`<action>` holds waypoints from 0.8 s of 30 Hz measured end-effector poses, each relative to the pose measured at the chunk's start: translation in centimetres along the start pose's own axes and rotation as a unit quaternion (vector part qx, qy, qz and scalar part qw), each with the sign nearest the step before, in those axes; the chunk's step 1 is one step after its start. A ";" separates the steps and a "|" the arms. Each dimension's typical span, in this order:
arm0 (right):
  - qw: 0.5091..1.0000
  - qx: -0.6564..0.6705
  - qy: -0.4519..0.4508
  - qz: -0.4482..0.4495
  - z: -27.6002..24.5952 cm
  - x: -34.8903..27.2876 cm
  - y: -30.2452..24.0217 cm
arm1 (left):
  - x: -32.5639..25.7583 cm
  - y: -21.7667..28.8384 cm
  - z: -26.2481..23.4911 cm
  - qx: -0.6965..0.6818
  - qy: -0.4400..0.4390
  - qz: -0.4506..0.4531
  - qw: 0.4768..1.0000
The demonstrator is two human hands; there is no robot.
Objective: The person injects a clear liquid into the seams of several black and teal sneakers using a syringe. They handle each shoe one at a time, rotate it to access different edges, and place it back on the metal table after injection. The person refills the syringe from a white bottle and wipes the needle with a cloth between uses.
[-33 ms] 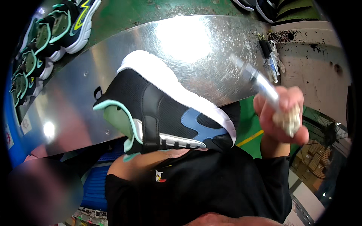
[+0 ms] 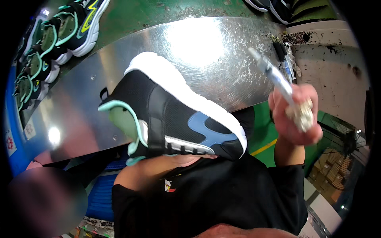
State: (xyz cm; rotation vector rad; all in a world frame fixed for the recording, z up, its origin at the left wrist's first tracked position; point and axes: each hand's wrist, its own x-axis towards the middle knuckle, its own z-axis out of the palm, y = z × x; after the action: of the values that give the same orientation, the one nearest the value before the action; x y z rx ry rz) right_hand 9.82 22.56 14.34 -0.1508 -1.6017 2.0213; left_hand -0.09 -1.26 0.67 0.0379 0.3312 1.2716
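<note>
A black sneaker (image 2: 170, 107) with a white sole, a blue side patch and mint collar trim is held up on its side before my chest. Below its near edge a little of my left hand (image 2: 185, 159) shows; it supports the shoe from beneath, and most of its fingers are hidden. Out to the right, my right hand (image 2: 291, 123) is closed round a slim clear syringe-like tube (image 2: 279, 82), its narrow tip slanting up and left, apart from the shoe. A crumpled off-white wad (image 2: 303, 116) also sits in that hand's grip.
A scratched metal tabletop (image 2: 99, 131) curves behind the shoe. Several similar sneakers (image 2: 75, 31) line the green surface at far left. Black-capped pens or syringes (image 2: 283, 55) lie by the pale machine housing (image 2: 329, 71) at right. A fan (image 2: 349, 141) stands lower right.
My right hand has risen slightly with the tube and wad, the tube's tip moving up and a little right. The sneaker has shifted and tilted very slightly.
</note>
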 end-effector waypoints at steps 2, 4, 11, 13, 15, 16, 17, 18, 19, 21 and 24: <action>0.992 -0.070 0.102 0.015 -1.7 -1.3 1.0 | -2.1 1.7 1.8 -0.025 0.042 0.031 0.998; 0.976 -0.153 0.144 0.053 -3.3 -2.4 2.7 | -5.4 3.3 3.1 -0.038 0.097 0.027 0.994; 0.836 -0.541 0.069 -0.064 -6.6 -2.8 5.1 | -9.3 7.7 7.0 0.196 0.304 0.231 0.903; 0.821 -0.560 0.079 -0.083 -6.6 -2.7 5.2 | -6.6 9.2 7.3 0.237 0.290 0.233 0.898; 0.815 -0.564 0.094 -0.094 -6.8 -2.7 5.2 | -2.4 12.0 7.9 0.273 0.263 0.231 0.896; 0.810 -0.567 0.100 -0.109 -7.0 -2.8 5.3 | 0.0 14.2 7.3 0.298 0.221 0.206 0.906; 0.809 -0.570 0.097 -0.104 -7.1 -2.9 5.1 | 3.5 15.7 7.3 0.346 0.206 0.225 0.887; 0.811 -0.568 0.094 -0.099 -7.0 -2.9 4.8 | 7.0 17.6 7.9 0.361 0.192 0.229 0.883; 0.813 -0.566 0.092 -0.100 -6.7 -2.9 4.8 | 10.0 19.7 6.4 0.308 0.190 0.224 0.905; 0.817 -0.562 0.085 -0.102 -6.3 -2.4 5.0 | 14.9 21.9 6.5 0.265 0.156 0.188 0.933; 0.811 -0.572 0.090 -0.086 -6.6 -2.7 4.8 | 17.0 21.8 7.4 0.286 0.196 0.164 0.924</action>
State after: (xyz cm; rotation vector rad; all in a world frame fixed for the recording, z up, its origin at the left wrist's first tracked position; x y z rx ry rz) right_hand 13.10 26.29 7.34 -0.5801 -2.3593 0.6338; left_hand -14.07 22.41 8.46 0.3531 1.0744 1.4736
